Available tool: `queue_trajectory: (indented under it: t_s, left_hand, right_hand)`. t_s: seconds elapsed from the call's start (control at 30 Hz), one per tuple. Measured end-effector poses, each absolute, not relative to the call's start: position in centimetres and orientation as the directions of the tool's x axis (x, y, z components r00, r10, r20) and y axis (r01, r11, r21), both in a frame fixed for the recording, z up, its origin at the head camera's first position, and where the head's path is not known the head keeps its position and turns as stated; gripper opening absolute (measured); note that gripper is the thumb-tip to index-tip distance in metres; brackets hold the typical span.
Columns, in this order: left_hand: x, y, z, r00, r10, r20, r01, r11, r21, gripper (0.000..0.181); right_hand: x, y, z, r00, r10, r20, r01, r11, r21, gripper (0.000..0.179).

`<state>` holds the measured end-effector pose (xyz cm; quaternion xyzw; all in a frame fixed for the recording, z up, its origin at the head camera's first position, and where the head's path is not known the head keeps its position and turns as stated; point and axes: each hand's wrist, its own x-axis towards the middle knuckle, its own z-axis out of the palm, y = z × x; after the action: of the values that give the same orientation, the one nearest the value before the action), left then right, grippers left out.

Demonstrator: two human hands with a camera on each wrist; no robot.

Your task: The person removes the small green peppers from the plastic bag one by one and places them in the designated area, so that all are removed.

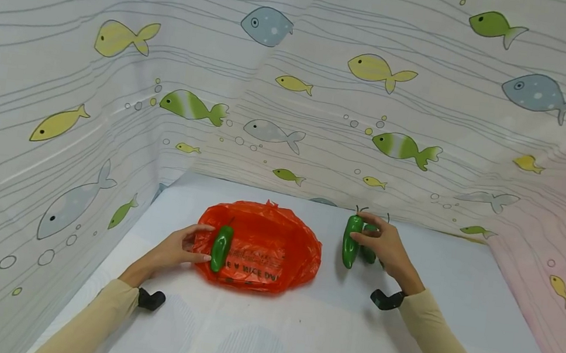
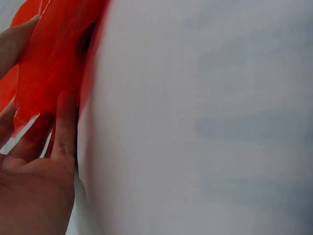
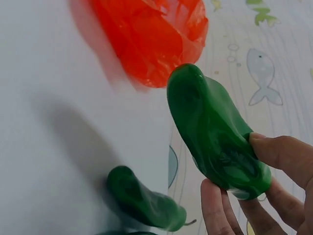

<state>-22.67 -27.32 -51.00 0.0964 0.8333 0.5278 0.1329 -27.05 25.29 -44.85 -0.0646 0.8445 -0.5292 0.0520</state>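
Observation:
A red plastic bag lies on the table with its mouth spread, and one green pepper sits in it near the left side. My left hand holds the bag's left edge; in the left wrist view the red film passes between its fingers and thumb. To the right of the bag, my right hand pinches a second green pepper by its stem end, raised above the table. Beneath that hand another pepper lies on the surface, with part of one more at the frame's bottom edge.
A white table with faint pale-blue shapes carries everything. Behind it and on both sides rises a white sheet printed with fish and wavy lines. A black strap mount sits on the left wrist and another on the right.

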Motion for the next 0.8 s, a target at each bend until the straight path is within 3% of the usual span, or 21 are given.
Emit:
queue_trajectory:
  t_s: [0.37,0.8]
  left_hand:
    - [-22.7,-27.3,-51.1,-0.945,0.302,-0.127,0.008,0.411,0.912,0.075]
    - [-22.8,-27.3,-51.0,-0.942,0.309,-0.133,0.003,0.402,0.916,0.075]
  right_hand:
    - [-26.3,27.1,-44.9,-0.991,-0.134,-0.004,-0.056,0.440,-0.896,0.073]
    - [-26.4,29.1,-45.0,-0.995,-0.100,0.000,-0.044,0.438,-0.898,0.070]
